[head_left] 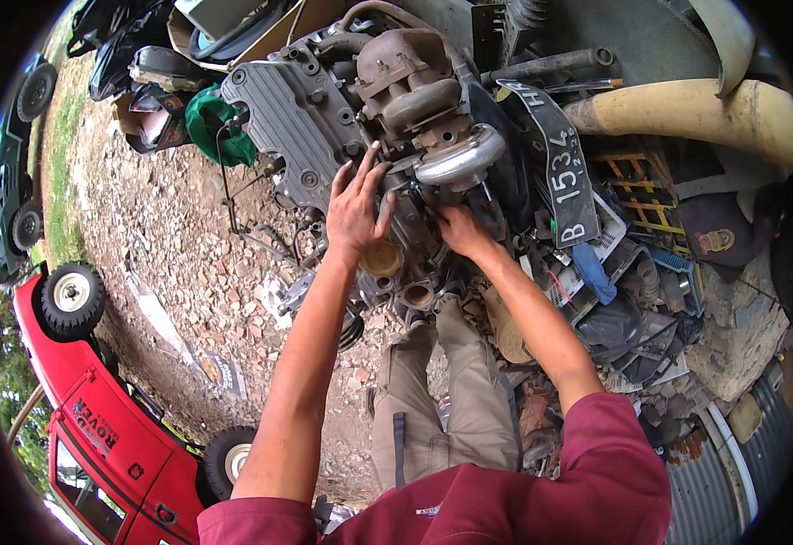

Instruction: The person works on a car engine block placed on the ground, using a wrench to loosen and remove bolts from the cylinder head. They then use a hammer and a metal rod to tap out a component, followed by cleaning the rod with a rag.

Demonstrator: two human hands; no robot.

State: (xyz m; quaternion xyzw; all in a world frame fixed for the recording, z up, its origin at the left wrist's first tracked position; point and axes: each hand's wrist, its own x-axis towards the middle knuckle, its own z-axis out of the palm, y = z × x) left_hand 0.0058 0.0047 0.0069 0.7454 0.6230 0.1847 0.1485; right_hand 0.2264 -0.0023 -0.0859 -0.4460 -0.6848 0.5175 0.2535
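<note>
An engine with a grey ribbed cover [289, 127] stands before me. On it sits a turbocharger with a rusty brown housing [405, 68] and a silver rounded housing [461, 160]. My left hand [356, 207] rests on the engine beside the cover, its fingers spread and darkened with grime. Just below the silver housing, my right hand [460, 229] reaches into a gap with bent fingers. The fingertips are in shadow, so what they grip is hidden. Nearer to me are a round brass-coloured opening [382, 259] and a metal pipe flange [417, 296].
Close on the right lie a black number plate [555, 154], a thick yellowish tube [705, 113], a yellow crate [637, 195], a dark cap [716, 229] and a blue cloth [593, 272]. Leftward are a green bag [210, 127], stony ground [197, 236] and a red vehicle [115, 436].
</note>
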